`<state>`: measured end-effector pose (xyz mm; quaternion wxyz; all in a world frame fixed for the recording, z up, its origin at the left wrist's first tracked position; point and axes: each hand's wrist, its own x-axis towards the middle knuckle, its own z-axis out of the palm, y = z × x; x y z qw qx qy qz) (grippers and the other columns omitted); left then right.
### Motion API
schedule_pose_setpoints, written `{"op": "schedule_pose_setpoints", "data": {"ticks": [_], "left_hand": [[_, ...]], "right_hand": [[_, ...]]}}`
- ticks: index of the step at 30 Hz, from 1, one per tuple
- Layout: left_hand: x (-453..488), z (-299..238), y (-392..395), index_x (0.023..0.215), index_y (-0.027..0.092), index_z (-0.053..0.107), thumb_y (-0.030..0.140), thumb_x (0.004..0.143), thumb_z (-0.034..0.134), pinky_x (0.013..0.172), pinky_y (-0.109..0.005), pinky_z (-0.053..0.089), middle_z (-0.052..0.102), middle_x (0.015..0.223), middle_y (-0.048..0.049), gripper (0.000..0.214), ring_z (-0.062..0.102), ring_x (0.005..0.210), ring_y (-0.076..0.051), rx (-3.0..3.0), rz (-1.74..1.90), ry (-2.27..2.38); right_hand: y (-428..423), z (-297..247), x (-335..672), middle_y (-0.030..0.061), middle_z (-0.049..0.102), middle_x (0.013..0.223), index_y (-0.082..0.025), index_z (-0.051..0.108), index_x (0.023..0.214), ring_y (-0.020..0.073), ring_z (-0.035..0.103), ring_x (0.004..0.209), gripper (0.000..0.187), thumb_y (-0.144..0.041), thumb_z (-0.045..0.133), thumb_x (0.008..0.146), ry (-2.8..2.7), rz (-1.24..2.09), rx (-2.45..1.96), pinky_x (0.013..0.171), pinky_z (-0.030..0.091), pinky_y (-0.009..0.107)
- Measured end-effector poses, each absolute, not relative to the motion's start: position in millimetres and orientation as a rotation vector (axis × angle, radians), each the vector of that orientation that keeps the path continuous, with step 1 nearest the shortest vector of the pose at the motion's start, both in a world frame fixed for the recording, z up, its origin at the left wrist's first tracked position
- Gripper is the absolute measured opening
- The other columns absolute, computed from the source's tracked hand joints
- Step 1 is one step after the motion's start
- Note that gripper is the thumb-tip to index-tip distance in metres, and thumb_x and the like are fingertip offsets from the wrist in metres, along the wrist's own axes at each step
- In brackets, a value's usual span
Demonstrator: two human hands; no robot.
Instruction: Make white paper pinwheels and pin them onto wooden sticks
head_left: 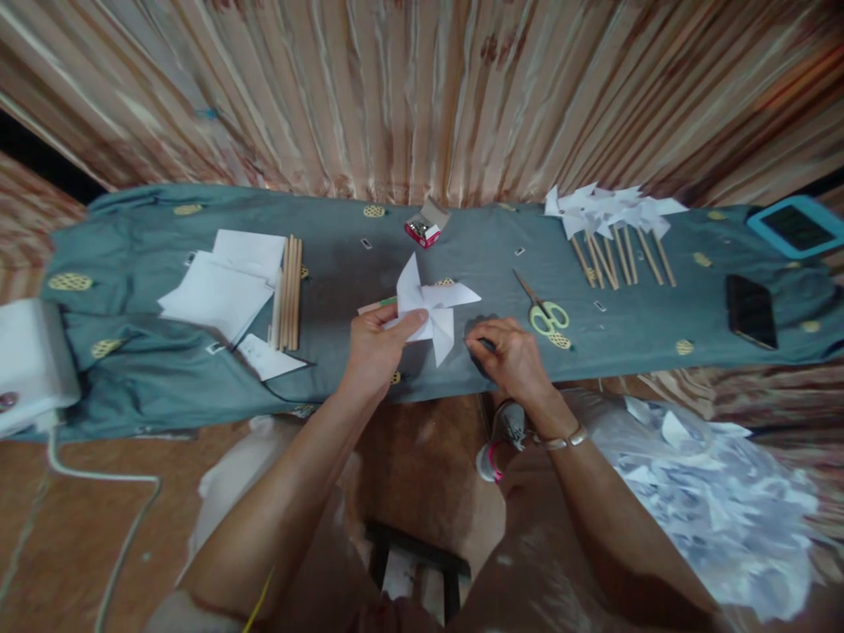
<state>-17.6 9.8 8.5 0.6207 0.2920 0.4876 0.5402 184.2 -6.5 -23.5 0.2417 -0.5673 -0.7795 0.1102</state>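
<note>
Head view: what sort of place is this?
Probably an improvised craft spot, perhaps in a home: a long surface draped in grey-green cloth with yellow pineapple-like prints, beige-and-brown striped fabric hanging behind it, and a white paper pinwheel in the person's left hand.

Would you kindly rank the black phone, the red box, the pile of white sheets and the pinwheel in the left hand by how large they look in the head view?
1. pile of white sheets
2. held pinwheel, perhaps enlarged by nearness to the camera
3. black phone
4. red box
</note>
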Motion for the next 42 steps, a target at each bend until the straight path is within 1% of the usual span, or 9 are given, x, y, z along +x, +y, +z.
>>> {"op": "schedule_pose_setpoints", "data": {"ticks": [5,11,13,15,17,20,24,27,42], "left_hand": [[-15,8,8,0.077,0.014,0.077,0.031,0.055,0.083,0.066,-0.028,0.051,0.073,0.07,-0.0022,0.028,0.062,0.062,-0.014,0.7,1.23,1.119],[-13,10,8,0.075,0.014,0.077,0.028,0.058,0.08,0.061,-0.024,0.047,0.072,0.069,-0.0002,0.022,0.058,0.059,-0.011,0.84,1.264,1.16],[-13,9,9,0.074,0.014,0.077,0.029,0.06,0.078,0.059,-0.023,0.046,0.072,0.069,0.0,0.021,0.057,0.059,-0.011,0.907,1.277,1.19],[-14,8,9,0.074,0.014,0.077,0.029,0.062,0.076,0.057,-0.023,0.045,0.071,0.068,-0.0001,0.019,0.057,0.06,-0.012,0.994,1.27,1.216],[-14,7,7,0.073,0.014,0.076,0.031,0.065,0.074,0.054,-0.022,0.043,0.069,0.066,0.0,0.019,0.055,0.058,-0.012,1.087,1.24,1.231],[-12,7,1,0.067,0.014,0.074,0.032,0.068,0.072,0.048,-0.02,0.036,0.063,0.057,0.0022,0.018,0.049,0.052,-0.01,1.195,1.183,1.248],[-8,8,-8,0.063,0.014,0.073,0.031,0.066,0.072,0.046,-0.019,0.032,0.059,0.053,0.0037,0.017,0.044,0.048,-0.008,1.201,1.14,1.214],[-6,8,-10,0.063,0.013,0.073,0.032,0.065,0.073,0.048,-0.02,0.036,0.062,0.055,0.0023,0.018,0.047,0.049,-0.008,1.126,1.116,1.157],[-2,9,-12,0.068,0.014,0.075,0.033,0.061,0.08,0.055,-0.023,0.045,0.069,0.063,-0.0001,0.021,0.056,0.057,-0.012,1.019,1.078,1.121]], "right_hand": [[-7,-22,179,0.005,0.073,0.081,-0.022,0.068,0.073,0.0222,0.063,0.08,0.015,-0.016,0.058,0.084,-2.066,0.313,-1.581,0.082,0.047,0.036],[-6,-21,181,0.0042,0.073,0.08,-0.023,0.069,0.071,0.0226,0.065,0.082,0.014,-0.016,0.061,0.081,-1.917,0.383,-1.568,0.084,0.05,0.04],[-9,-14,184,0.0045,0.074,0.091,-0.024,0.07,0.072,0.023,0.066,0.09,0.011,-0.019,0.064,0.08,-1.808,0.41,-1.514,0.09,0.05,0.043],[-17,-1,184,0.0054,0.07,0.115,-0.024,0.072,0.075,0.0246,0.063,0.107,0.006,-0.025,0.068,0.08,-1.717,0.418,-1.443,0.099,0.047,0.047],[-27,14,181,0.0018,0.058,0.137,-0.026,0.072,0.078,0.026,0.055,0.124,0.004,-0.029,0.07,0.08,-1.705,0.41,-1.388,0.105,0.043,0.05],[-38,30,170,-0.004,0.044,0.15,-0.028,0.072,0.081,0.0281,0.039,0.141,0.002,-0.028,0.07,0.081,-1.772,0.448,-1.326,0.112,0.036,0.054],[-40,32,160,-0.0056,0.039,0.155,-0.027,0.072,0.082,0.0293,0.026,0.148,0.003,-0.027,0.069,0.082,-1.846,0.445,-1.297,0.118,0.026,0.056],[-37,27,162,-0.0059,0.036,0.156,-0.027,0.072,0.083,0.0302,0.022,0.149,0.004,-0.028,0.068,0.083,-1.865,0.447,-1.284,0.119,0.024,0.058],[-34,22,170,-0.0054,0.036,0.156,-0.027,0.072,0.084,0.0294,0.024,0.149,0.009,-0.034,0.068,0.084,-1.874,0.484,-1.283,0.117,0.029,0.056]]}}
